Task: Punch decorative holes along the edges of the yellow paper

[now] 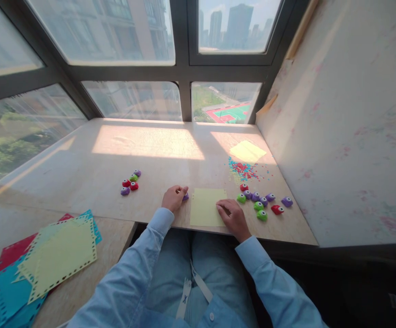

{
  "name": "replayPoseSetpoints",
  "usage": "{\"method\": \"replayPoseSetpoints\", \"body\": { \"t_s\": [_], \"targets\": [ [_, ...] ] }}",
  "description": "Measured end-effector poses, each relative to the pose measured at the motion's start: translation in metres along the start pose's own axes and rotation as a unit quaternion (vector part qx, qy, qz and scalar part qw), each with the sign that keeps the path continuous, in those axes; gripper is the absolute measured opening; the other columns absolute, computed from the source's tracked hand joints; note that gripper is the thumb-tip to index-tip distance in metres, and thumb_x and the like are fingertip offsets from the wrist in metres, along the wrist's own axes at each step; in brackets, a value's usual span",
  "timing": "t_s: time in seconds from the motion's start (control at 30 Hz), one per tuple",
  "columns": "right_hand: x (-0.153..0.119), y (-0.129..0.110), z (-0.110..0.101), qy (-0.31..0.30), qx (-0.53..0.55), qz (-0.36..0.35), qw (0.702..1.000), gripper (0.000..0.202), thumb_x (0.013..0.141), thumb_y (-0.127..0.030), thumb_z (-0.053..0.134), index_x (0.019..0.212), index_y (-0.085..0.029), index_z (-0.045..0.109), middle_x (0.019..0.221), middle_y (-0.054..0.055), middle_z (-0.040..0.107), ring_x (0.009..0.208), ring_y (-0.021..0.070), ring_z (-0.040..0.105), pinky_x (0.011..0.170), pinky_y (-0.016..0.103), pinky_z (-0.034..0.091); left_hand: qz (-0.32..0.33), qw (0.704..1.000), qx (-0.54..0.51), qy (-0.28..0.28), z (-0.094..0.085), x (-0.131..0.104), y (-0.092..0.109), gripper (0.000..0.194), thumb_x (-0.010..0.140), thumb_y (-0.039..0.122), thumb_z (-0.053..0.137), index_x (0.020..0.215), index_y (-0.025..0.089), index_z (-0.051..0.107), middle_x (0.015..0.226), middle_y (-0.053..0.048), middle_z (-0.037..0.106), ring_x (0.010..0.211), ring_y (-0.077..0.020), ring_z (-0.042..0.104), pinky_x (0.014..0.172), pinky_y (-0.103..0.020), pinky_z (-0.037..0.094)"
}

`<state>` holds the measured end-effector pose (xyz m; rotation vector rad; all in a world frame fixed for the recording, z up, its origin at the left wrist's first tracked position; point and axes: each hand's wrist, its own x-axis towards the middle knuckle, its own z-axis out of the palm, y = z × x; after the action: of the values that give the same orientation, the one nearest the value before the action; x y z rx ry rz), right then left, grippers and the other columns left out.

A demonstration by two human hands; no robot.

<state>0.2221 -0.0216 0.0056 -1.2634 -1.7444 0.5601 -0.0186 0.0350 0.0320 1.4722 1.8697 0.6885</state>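
Note:
A pale yellow sheet [204, 207] lies flat near the front edge of the table [156, 150]. My left hand [174, 198] rests left of the sheet, its fingers closed around a small purple piece [185, 197] that shows beside the fingertips. My right hand [232, 216] lies over the sheet's right edge with thumb and fingers pinched together; anything between them is too small to make out. Several purple, green and red eye-shaped pieces [258, 206] sit to the right of my right hand. A smaller cluster [134, 186] of the same kind is to the left.
Red, blue and yellow confetti dots [244, 170] are scattered at the back right, beside another yellow sheet [247, 151]. Punched coloured sheets [64, 250] overlap at the lower left. Windows border the back; a patterned wall [348, 136] stands on the right.

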Motion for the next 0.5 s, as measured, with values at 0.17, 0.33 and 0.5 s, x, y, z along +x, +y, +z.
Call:
{"method": "replayPoseSetpoints", "body": {
  "t_s": [0.17, 0.33, 0.5],
  "targets": [
    [0.000, -0.001, -0.001, 0.005, 0.006, 0.005, 1.000, 0.017, 0.089, -0.029, 0.055, 0.087, -0.022, 0.070, 0.091, 0.008, 0.072, 0.091, 0.0245, 0.063, 0.087, 0.043, 0.050, -0.004, 0.999, -0.031, 0.004, 0.000, -0.006, 0.001, 0.043, 0.084, 0.056, 0.049, 0.072, 0.017, 0.060, 0.060, -0.002, 0.059, 0.052, -0.0133, 0.051, 0.052, -0.024, 0.035],
    [0.000, 0.000, 0.000, 0.010, 0.014, 0.013, 1.000, 0.017, 0.089, -0.029, 0.056, 0.087, -0.021, 0.071, 0.091, 0.008, 0.072, 0.091, 0.0243, 0.064, 0.087, 0.042, 0.050, 0.050, 0.996, -0.072, -0.015, -0.003, -0.013, -0.003, 0.045, 0.063, 0.052, 0.073, 0.086, 0.015, 0.066, 0.058, 0.003, 0.054, 0.055, -0.0124, 0.050, 0.054, -0.023, 0.037],
    [0.000, -0.001, 0.000, 0.019, 0.021, 0.017, 0.999, 0.017, 0.088, -0.031, 0.057, 0.086, -0.021, 0.072, 0.090, 0.009, 0.073, 0.090, 0.0243, 0.064, 0.086, 0.042, 0.051, 0.040, 0.981, -0.188, 0.018, -0.004, -0.019, -0.008, 0.043, 0.068, 0.052, 0.069, 0.087, 0.014, 0.070, 0.062, 0.002, 0.056, 0.056, -0.0103, 0.047, 0.052, -0.023, 0.037]
  ]
}}
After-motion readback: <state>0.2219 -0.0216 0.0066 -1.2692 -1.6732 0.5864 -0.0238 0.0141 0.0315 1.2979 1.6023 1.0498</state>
